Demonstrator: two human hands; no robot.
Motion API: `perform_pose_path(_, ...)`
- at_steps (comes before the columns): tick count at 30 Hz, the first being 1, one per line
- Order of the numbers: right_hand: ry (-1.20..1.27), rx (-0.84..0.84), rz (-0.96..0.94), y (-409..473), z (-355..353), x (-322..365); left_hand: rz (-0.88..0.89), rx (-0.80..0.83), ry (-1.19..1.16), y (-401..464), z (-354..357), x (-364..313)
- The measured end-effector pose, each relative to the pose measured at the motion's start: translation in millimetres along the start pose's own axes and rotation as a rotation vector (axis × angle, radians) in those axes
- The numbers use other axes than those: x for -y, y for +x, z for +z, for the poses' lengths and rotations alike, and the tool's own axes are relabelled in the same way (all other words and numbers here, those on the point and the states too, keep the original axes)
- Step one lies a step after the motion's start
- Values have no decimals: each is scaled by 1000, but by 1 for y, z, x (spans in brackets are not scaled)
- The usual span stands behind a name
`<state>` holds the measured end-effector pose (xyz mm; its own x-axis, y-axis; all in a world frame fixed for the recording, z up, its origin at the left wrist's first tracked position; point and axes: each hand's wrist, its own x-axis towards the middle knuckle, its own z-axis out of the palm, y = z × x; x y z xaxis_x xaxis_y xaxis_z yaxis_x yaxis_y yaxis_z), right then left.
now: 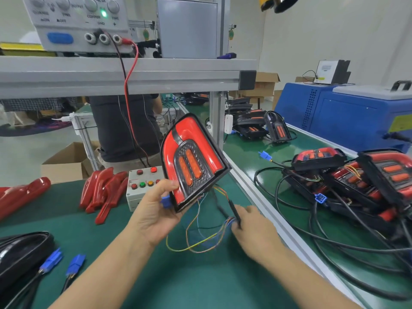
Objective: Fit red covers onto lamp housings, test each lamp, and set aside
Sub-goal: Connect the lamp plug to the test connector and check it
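My left hand grips the lower edge of a lamp with its red cover fitted, held tilted above the green mat. A blue connector sits under my thumb. Thin coloured wires hang from the lamp to my right hand, which pinches the black cable where the wires join it. Loose red covers lie in a pile at the left. Several finished lamps with cables lie heaped on the right bench.
A grey button box stands behind my left hand. A power supply with red and black leads sits on the shelf above. Black housings and blue plugs lie at lower left. A blue machine stands far right. A person stands behind the bench.
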<state>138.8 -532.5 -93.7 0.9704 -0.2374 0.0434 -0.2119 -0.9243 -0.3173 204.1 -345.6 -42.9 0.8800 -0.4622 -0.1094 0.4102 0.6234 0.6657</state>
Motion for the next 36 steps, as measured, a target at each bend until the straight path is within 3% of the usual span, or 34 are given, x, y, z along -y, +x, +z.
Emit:
perform_pose_path(2, -3, -18, 70, 8, -1, -5, -9, -23, -1, 1, -5, 3)
perform_pose_path(7, 704, -147, 138, 17, 0, -11, 0, -69, 58, 2, -15, 5)
perform_pose_path(10, 835, -237, 104, 19, 8, -10, 28, -102, 225, 1, -18, 6)
perform_pose_path(14, 1067, -126, 84, 22, 15, -7, 71, -141, 348, 3, -20, 6)
perform_pose_path(17, 979, -53, 138, 28, 13, -7, 97, -105, 457, 4, -22, 6)
perform_pose_path(20, 449, 34, 158, 32, 5, -11, 104, -29, 565, 1, -21, 10)
perform_pose_path(24, 537, 38, 240, 26, -7, -23, 124, 60, 610, -1, -15, 17)
perform_pose_path(26, 701, 15, 315, 23, -9, -32, 125, 54, 603, 1, -11, 20)
perform_pose_path(29, 1151, 26, 360, 21, -10, -41, 92, 14, 599, 4, -10, 24)
perform_pose_path(32, 1540, -97, 331, 14, -15, -45, 39, -25, 598, 5, -12, 28)
perform_pose_path(36, 1768, -205, 229, 8, -16, -43, -24, -77, 519, 8, -12, 37)
